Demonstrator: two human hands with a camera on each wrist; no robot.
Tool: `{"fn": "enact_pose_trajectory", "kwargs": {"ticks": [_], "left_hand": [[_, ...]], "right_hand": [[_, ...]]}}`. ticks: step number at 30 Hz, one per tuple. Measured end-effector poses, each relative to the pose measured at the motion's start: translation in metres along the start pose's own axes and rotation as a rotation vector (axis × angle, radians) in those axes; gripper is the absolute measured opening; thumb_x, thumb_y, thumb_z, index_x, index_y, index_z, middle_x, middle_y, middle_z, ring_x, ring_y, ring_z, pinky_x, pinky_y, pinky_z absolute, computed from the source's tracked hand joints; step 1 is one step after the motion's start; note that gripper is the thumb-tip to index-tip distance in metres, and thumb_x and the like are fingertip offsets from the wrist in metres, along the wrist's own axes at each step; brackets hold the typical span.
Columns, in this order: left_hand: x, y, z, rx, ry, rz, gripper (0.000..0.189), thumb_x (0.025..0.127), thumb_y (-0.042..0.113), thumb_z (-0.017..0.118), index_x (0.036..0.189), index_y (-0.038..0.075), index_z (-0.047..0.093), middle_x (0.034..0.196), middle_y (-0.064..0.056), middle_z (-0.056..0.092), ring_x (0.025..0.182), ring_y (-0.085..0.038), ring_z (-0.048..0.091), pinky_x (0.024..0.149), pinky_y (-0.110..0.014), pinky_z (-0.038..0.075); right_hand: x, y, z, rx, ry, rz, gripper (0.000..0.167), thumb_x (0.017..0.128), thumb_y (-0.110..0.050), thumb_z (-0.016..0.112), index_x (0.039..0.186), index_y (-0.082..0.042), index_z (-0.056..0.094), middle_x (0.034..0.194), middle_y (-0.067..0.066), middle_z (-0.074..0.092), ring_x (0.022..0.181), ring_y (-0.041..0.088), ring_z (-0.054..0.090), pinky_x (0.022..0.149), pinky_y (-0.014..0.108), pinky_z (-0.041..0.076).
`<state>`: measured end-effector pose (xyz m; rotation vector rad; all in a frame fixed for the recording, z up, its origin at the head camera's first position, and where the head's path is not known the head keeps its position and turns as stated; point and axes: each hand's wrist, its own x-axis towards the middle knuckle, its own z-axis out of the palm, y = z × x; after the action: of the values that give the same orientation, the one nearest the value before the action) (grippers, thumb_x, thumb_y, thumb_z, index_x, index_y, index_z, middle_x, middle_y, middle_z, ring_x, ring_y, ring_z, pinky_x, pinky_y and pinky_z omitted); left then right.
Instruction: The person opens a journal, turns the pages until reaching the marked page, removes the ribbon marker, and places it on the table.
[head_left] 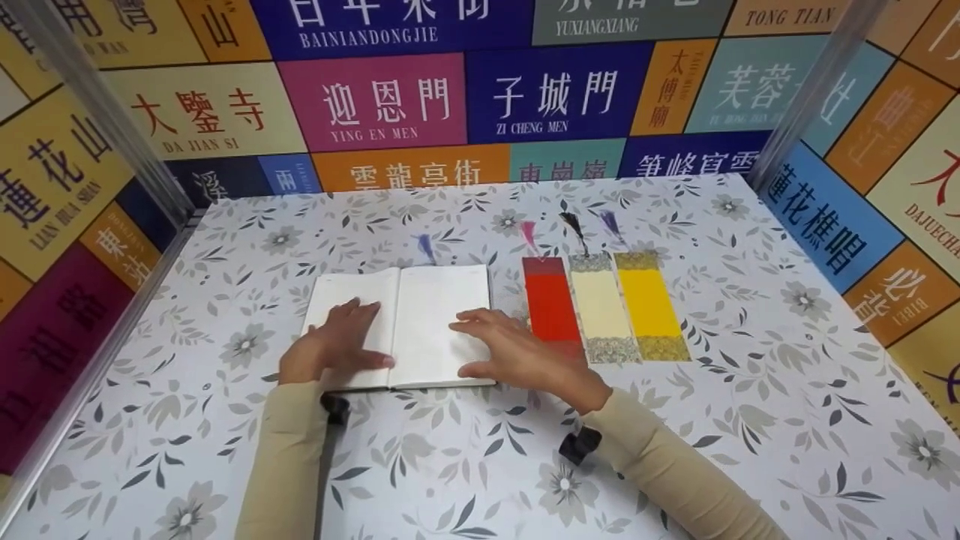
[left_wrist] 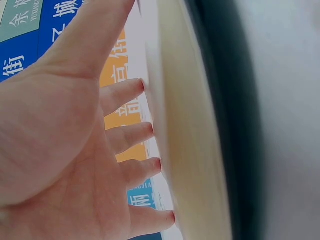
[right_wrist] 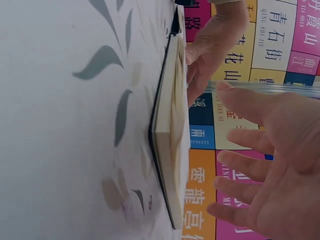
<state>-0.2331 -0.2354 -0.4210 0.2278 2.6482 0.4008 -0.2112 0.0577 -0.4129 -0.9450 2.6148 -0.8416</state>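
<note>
A book (head_left: 435, 322) with blank white pages and a dark cover lies open flat on the table. My left hand (head_left: 330, 349) rests on its left page, fingers spread and fingertips touching the paper, as the left wrist view also shows. Over the right page is my right hand (head_left: 525, 356); its fingers are spread, hold nothing, and in the right wrist view stand apart from the pages (right_wrist: 175, 125). A blue-purple tassel (head_left: 426, 247) sticks out past the book's top edge; whatever it hangs from is hidden.
Right of the book lie a red bookmark (head_left: 551, 300), a cream bookmark (head_left: 602, 307) and a yellow bookmark (head_left: 651, 300), side by side with tassels at the top. Panels printed with characters (head_left: 375, 101) enclose the flower-patterned table (head_left: 750, 360) at the back and sides.
</note>
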Motion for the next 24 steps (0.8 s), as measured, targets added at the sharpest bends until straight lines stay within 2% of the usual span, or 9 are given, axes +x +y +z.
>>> {"fn": "enact_pose_trajectory", "kwargs": {"ticks": [7,12,17,24], "left_hand": [[0.001,0.000,0.000,0.000,-0.007,-0.015,0.104,0.088,0.058,0.068,0.162,0.010,0.014,0.167,-0.026,0.005,0.154,-0.047,0.007,0.112,-0.080,0.016],[0.001,0.000,-0.001,-0.006,-0.014,-0.008,0.105,0.086,0.059,0.069,0.161,0.009,0.015,0.167,-0.027,0.006,0.154,-0.048,0.007,0.110,-0.082,0.016],[-0.002,-0.001,0.000,-0.011,-0.003,0.016,0.104,0.086,0.056,0.070,0.160,0.006,0.016,0.166,-0.028,0.009,0.153,-0.049,0.008,0.108,-0.084,0.016],[-0.001,0.002,-0.002,0.003,-0.001,0.015,0.104,0.087,0.058,0.068,0.161,0.006,0.015,0.166,-0.028,0.008,0.153,-0.049,0.008,0.110,-0.083,0.016]], "right_hand": [[0.009,0.002,0.011,0.024,-0.094,-0.005,0.073,0.087,-0.023,0.079,0.151,-0.010,0.045,0.160,0.011,0.039,0.149,0.031,0.034,0.124,0.052,0.028],[0.010,0.001,0.015,-0.027,-0.150,0.030,0.074,0.087,-0.025,0.079,0.151,-0.014,0.046,0.159,0.008,0.041,0.148,0.028,0.035,0.123,0.052,0.028],[0.009,0.002,0.016,-0.078,-0.164,0.025,0.063,0.086,-0.023,0.080,0.144,-0.015,0.056,0.155,0.007,0.046,0.143,0.029,0.041,0.120,0.050,0.034],[0.008,0.005,0.012,-0.067,-0.167,0.014,0.059,0.088,-0.022,0.078,0.142,-0.014,0.058,0.156,0.006,0.046,0.146,0.030,0.040,0.121,0.050,0.033]]}}
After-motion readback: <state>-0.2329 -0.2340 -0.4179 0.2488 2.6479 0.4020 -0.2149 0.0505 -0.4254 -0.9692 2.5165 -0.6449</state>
